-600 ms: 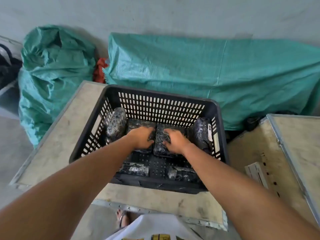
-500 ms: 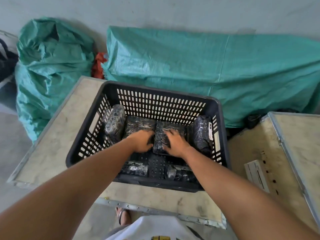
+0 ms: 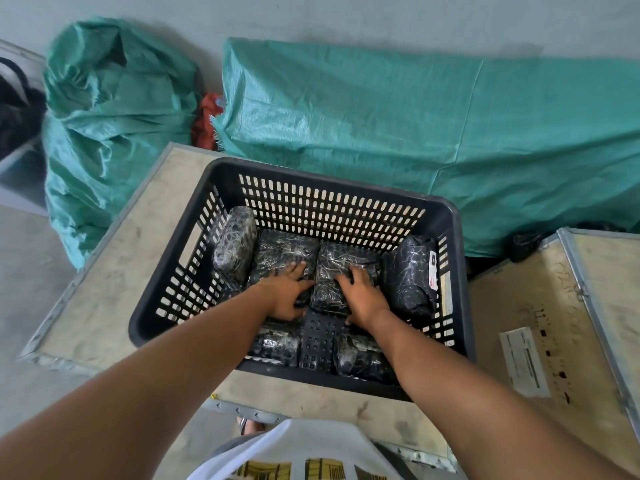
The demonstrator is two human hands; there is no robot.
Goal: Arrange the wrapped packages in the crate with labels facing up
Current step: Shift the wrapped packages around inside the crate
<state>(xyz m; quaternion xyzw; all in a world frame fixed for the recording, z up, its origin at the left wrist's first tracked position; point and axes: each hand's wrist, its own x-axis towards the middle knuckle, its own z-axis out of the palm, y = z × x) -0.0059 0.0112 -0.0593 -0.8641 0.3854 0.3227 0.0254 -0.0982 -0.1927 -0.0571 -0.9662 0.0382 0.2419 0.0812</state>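
A: What are the hands doing?

B: Both reach into the black plastic crate (image 3: 346, 199), whose walls are pierced with rows of oblong slots. The left hand (image 3: 285, 294) lies flat, fingers spread, on a flat brick-shaped package (image 3: 282, 252) wrapped in glossy, crinkled black film. The right hand (image 3: 362, 296) rests the same way, fingers spread and pressing down, on the neighbouring package (image 3: 343, 263), with its thumb down at that package's near edge.

A: Are those two packages touching?

B: They lie side by side with a narrow seam between them, running up between the two hands.

A: What sits outside the hands?

B: Left of the left hand, a rounded package (image 3: 235, 245) with greyer, shinier wrap stands tilted against the slotted side wall. Right of the right hand, a bulkier package (image 3: 408, 275) leans on the opposite wall, a white label (image 3: 433, 271) with red print showing on the side turned to that wall.

A: And nearer than the hands?

B: Two more wrapped packages, one below the left wrist (image 3: 275, 344) and one below the right wrist (image 3: 363, 356), with a strip of perforated crate floor bare between them.

A: What holds the crate?

B: A scuffed wooden box (image 3: 114, 271) with metal edging. Beyond it lie woven green sacks (image 3: 415, 133).
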